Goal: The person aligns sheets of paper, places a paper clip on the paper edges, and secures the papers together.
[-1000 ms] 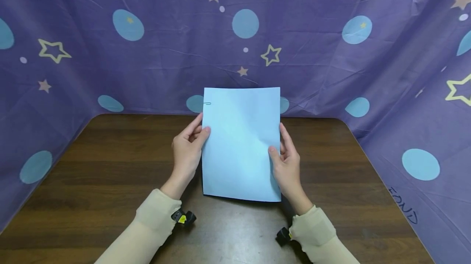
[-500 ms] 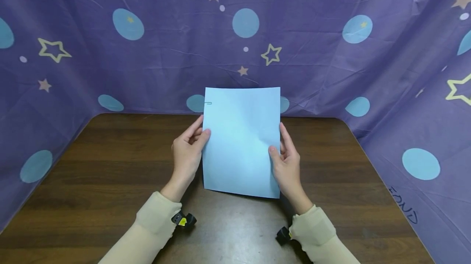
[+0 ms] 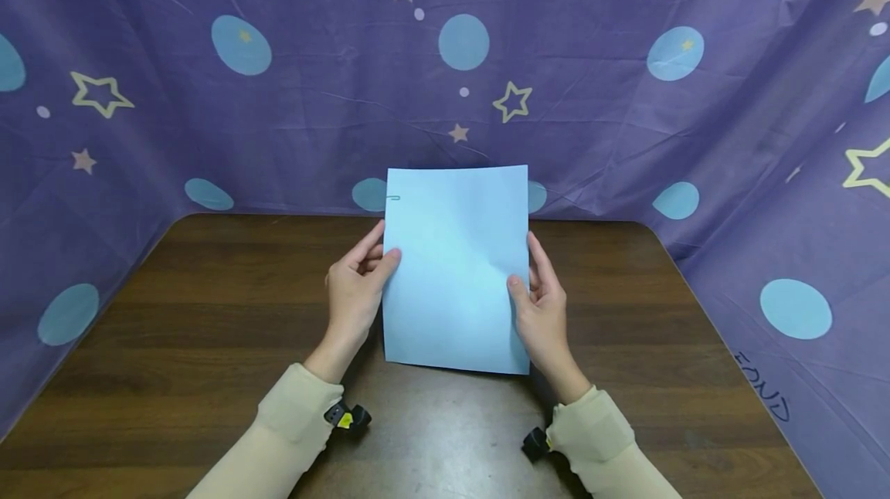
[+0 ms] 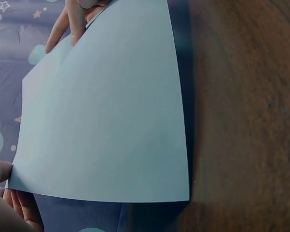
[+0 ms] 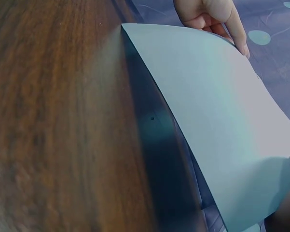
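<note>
A pale blue sheet of paper [image 3: 455, 275] is held up between both hands, its face toward the head camera. My left hand [image 3: 354, 283] pinches its left edge, thumb in front and fingers behind. On the opposite edge my right hand [image 3: 542, 306] pinches it the same way, a little lower. A small paper clip [image 3: 393, 198] sits on the sheet's left edge near the top corner. In the left wrist view the sheet [image 4: 106, 116] bows gently, and its lower edge stands off the tabletop. The right wrist view shows the same bowed sheet [image 5: 212, 106] with its shadow beneath.
A dark brown wooden table [image 3: 229, 313] extends beneath both arms. Behind it and along both sides hangs a purple curtain [image 3: 313, 59] with stars and blue spots. Black wrist cameras [image 3: 358, 417] are strapped at both cuffs.
The sheet's lower edge has risen slightly in the head view, and its top left corner has shifted a little. The left hand has slid slightly down; the right hand has stayed nearly still.
</note>
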`<state>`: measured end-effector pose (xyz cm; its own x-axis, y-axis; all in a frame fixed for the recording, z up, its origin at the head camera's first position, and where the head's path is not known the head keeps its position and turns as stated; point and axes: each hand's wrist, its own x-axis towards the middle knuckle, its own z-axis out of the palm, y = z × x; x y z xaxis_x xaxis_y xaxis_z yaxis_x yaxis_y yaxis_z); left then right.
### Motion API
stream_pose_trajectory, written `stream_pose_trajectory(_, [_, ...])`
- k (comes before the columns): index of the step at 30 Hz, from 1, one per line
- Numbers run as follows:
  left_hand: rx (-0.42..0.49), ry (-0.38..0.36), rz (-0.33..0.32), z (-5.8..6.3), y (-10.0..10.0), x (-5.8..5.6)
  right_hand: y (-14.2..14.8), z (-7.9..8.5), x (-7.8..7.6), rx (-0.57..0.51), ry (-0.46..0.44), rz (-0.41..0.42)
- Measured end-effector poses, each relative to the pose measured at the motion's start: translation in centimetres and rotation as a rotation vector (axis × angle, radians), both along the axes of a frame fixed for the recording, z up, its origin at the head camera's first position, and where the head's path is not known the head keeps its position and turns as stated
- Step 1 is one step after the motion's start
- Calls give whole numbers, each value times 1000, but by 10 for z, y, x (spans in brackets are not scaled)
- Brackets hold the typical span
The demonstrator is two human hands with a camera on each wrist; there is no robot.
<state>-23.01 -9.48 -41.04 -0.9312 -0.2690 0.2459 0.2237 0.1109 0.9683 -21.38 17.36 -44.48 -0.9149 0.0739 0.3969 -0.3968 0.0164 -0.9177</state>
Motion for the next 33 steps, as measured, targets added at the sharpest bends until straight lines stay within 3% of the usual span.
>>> stream_pose_trajectory(8, [-27, -58, 20, -1, 2, -2, 0, -1, 0, 2, -15, -8])
stream_pose_trajectory(26, [-49, -62, -10, -9, -1, 3, -1, 0, -2, 5, -77, -31])
stream_pose_trajectory(33, [-72, -87, 23, -12, -1, 2, -6, 14, 6, 11, -117, -35])
